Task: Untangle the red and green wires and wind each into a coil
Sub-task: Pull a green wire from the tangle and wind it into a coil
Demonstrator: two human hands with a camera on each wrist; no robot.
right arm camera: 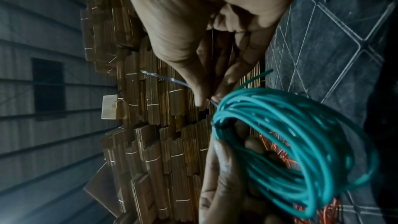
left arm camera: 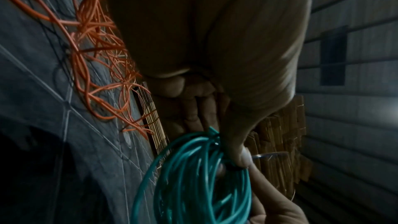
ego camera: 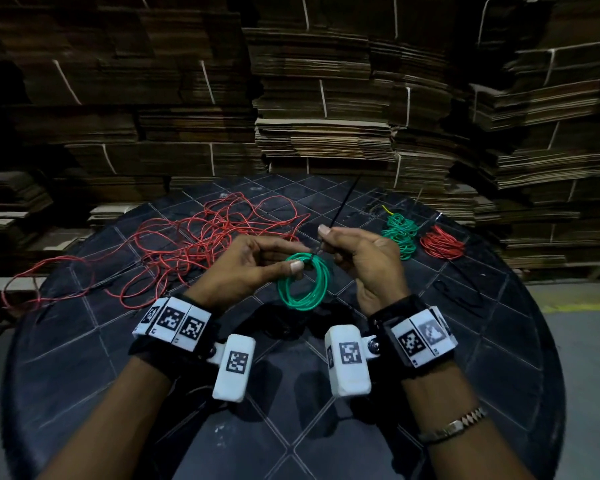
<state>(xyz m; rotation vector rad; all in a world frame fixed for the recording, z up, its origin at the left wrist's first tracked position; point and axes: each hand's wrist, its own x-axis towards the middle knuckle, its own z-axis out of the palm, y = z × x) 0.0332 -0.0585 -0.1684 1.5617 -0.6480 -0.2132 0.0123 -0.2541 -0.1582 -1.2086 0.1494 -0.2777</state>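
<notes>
Wrist cams w/ white marker blocks sit closest, one on each forearm, a metal bracelet (ego camera: pixel 452 425) on the right arm below its strap. Just beyond them both hands are held up over the dark round table (ego camera: pixel 84 358), close together. Left hand (ego camera: pixel 246 268) pinches the top of the green wire coil (ego camera: pixel 305 284) betw. thumb and fingers, fingers curled; coil hangs below the pinch, a neat ring of several turns, clear of the table as far as the head view shows. Right hand (ego camera: pixel 364 261) is curled too, thumb and forefinger pinching a thin black cable tie (ego camera: pixel 343 202) right at the coil's top; the tie's free tail sticks up and away past the fingers. Right wrist view shows the tie wrapped round the bundled turns at the pinch point, and one loose green end poking out beside the fingertips.

Left of and beyond the left hand: the red wire (ego camera: pixel 194 237), still a loose tangle spread wide over the table, one loop trailing out toward the table's left edge. Beyond and right of the right hand: a small bundled green coil (ego camera: pixel 400 233) w/ a yellow tip, and just beside it a small red coil (ego camera: pixel 442 244). Past the table, stacks of flattened cardboard (ego camera: pixel 326 116) tied w/ white strapping.
</notes>
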